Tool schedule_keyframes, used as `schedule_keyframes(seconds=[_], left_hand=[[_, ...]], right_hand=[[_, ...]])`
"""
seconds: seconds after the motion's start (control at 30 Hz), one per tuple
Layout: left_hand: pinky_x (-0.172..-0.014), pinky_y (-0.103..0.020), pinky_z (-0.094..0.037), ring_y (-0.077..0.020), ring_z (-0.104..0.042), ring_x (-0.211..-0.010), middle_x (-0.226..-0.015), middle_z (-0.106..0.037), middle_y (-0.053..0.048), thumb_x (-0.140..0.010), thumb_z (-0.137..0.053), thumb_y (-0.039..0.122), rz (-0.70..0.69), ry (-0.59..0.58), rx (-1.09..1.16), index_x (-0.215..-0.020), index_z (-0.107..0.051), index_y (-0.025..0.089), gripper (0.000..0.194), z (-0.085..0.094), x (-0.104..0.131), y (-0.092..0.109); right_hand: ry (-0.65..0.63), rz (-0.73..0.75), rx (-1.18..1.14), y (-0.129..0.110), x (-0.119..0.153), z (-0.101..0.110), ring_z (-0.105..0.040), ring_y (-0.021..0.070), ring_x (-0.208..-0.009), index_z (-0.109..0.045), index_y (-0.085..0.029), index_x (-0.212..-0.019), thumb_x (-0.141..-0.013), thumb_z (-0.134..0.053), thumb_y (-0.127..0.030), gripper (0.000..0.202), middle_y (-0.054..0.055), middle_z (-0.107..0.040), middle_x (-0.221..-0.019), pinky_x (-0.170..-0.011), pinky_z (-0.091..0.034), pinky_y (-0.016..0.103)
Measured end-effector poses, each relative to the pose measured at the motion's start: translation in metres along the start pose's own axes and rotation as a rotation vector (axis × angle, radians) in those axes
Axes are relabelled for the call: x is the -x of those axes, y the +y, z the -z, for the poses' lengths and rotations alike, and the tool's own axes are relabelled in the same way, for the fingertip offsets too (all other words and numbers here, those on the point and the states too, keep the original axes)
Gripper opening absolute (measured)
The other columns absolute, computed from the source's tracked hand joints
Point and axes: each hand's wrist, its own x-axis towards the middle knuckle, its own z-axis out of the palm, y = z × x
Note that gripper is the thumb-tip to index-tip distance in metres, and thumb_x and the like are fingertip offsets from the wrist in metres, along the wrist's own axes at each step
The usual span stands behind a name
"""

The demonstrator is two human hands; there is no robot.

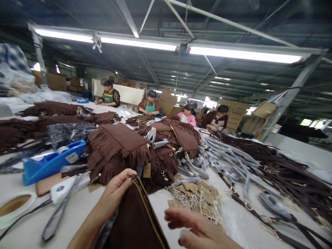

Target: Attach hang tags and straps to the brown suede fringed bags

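Note:
A dark brown bag (129, 218) with a gold-coloured zip along its edge stands in front of me at the bottom of the view. My left hand (116, 192) grips its top corner by the zip end, thumb and fingers closed. To the right of the bag, my right hand (194, 224) is apart from it, fingers spread and somewhat blurred, with nothing in them. Just beyond that hand lies a heap of brown card tags (201, 197) with white strings. Past the left hand are piled fringed brown bags (119, 145), one with a hanging tag.
On the left are a blue tape dispenser (52, 162), a white corded tool (68, 186) and a roll of tape (17, 207). Brown straps with metal clasps (280, 169) and plastic-wrapped straps (233, 152) cover the right. Several people work across the table, under a long lamp (140, 44).

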Motion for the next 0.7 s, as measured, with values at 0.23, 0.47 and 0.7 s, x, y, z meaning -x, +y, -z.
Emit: schedule_keyframes(seconds=[0.23,0.47,0.7], left_hand=[[-0.105,-0.044,-0.041,-0.0258,-0.053,-0.119,-0.127,-0.061,-0.009,-0.094,-0.039,0.017,-0.374,0.07,-0.655,-0.119,-0.06,0.024,0.033,0.004,0.019,0.024],[-0.122,-0.043,-0.02,-0.0199,-0.053,-0.119,-0.12,-0.068,-0.003,-0.086,-0.047,0.007,-0.84,-0.237,-0.966,-0.116,-0.06,0.023,0.036,-0.03,0.045,0.037],[-0.118,-0.045,-0.026,-0.0165,-0.056,-0.079,-0.075,-0.061,0.001,-0.094,-0.032,0.008,-0.859,-0.191,-0.936,-0.073,-0.053,0.022,0.032,-0.025,0.05,0.034]], right_hand=[[-0.005,-0.013,0.219,0.005,-0.047,-0.037,-0.04,0.0127,-0.059,-0.036,-0.021,-0.063,-0.089,-0.032,-0.065,0.051,-0.004,-0.04,-0.059,-0.054,-0.027,0.026],[0.094,0.039,0.148,-0.031,-0.042,-0.023,-0.044,0.0169,-0.072,-0.038,-0.022,-0.066,-0.092,-0.031,-0.056,0.042,-0.001,-0.047,-0.072,-0.068,-0.035,0.027],[0.226,0.01,0.278,-0.03,-0.049,-0.008,-0.046,0.0156,-0.065,-0.038,-0.023,-0.067,-0.095,-0.032,-0.046,0.037,-0.003,-0.046,-0.067,-0.062,-0.034,0.026]])
